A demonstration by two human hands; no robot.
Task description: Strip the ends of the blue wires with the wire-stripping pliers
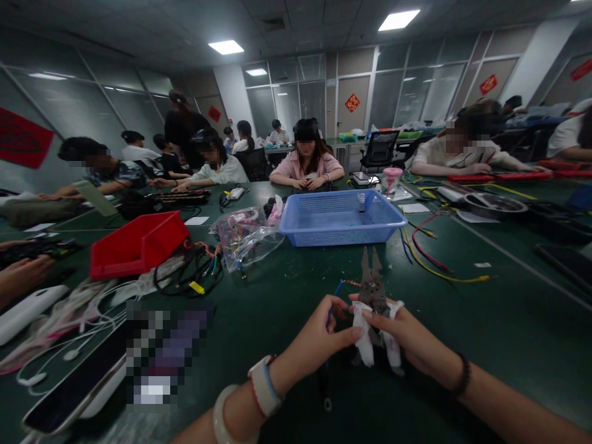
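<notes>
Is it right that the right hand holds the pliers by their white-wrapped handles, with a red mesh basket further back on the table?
Not quite: the basket is blue, not red, as the head view shows. The red thing is the bin to the left. The rest holds: the right hand grips the pliers by white-wrapped handles.

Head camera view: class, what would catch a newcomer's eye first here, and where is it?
Nearest the camera, the right hand grips a wire stripper with white-wrapped handles, while the left hand pinches a thin blue wire at its jaws. Beyond them a blue mesh basket sits mid-table, with a red bin to the left.
</notes>
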